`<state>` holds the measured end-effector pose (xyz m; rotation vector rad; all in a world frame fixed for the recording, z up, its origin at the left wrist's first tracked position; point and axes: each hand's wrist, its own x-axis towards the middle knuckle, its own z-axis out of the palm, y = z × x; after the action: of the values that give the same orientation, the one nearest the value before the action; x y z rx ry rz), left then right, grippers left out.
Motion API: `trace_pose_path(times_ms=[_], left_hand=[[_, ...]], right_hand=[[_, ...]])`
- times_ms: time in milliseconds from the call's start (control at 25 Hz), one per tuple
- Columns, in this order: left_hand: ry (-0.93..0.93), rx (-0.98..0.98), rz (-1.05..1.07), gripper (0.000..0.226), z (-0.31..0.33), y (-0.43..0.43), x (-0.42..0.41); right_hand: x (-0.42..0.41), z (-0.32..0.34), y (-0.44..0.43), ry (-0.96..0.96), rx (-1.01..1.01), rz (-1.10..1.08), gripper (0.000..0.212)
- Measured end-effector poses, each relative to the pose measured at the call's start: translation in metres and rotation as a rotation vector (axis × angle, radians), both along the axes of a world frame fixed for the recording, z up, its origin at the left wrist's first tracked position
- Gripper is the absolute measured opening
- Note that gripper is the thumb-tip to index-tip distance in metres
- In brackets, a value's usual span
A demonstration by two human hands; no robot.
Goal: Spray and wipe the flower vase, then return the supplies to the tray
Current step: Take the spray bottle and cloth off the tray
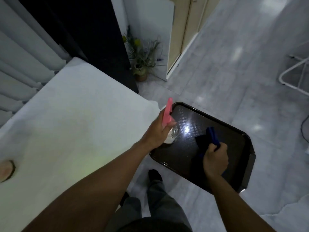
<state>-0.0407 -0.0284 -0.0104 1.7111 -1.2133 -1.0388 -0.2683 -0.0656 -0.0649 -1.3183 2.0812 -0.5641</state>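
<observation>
Seen from your head camera, your legs in grey trousers point(160, 203) and one dark shoe point(155, 175) stand at six o'clock on the pale marbled floor point(225, 84); both bare forearms reach forward over a black tray point(247, 173) lying just right of centre. Your right hand point(215, 159), at four o'clock, is clenched around a dark blue cloth point(211, 134), whose loose end fans out above the tray's textured surface; whether the cloth touches the tray cannot be told. Your left hand point(157, 131), near centre, grasps a spray bottle point(172, 132) with a pink trigger head and clear body; the bottle sits over the tray's near-left edge, beside a bright glare of reflected light. At nine o'clock a white-covered bed point(71, 118) fills the left side, with a round, wood-coloured object point(6, 170) at its left margin. Farther off, at twelve o'clock, the flower vase point(141, 72) stands on the floor, holding green stems and yellow blooms, between a dark panel point(93, 30) and a pale wooden door point(185, 30); at two o'clock a white wire rack point(294, 77) leans in.
</observation>
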Motion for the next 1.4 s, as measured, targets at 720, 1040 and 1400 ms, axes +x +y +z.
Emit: trace_pose_path(times_ms=[720,1040,1400], left_hand=[[0.110,-0.171,1.132,0.045,0.085,0.319,0.199],[0.114,-0.112,1.338,0.012,0.080,0.463,0.238],[0.096,-0.063,1.383,0.021,0.057,0.518,0.246]], right_hand=[[0.329,0.103,0.163,-0.626,0.480,0.938,0.030],[0.407,0.096,0.299,-0.579,0.894,1.139,0.049],[0.424,0.044,0.309,-0.192,0.900,1.063,0.032]])
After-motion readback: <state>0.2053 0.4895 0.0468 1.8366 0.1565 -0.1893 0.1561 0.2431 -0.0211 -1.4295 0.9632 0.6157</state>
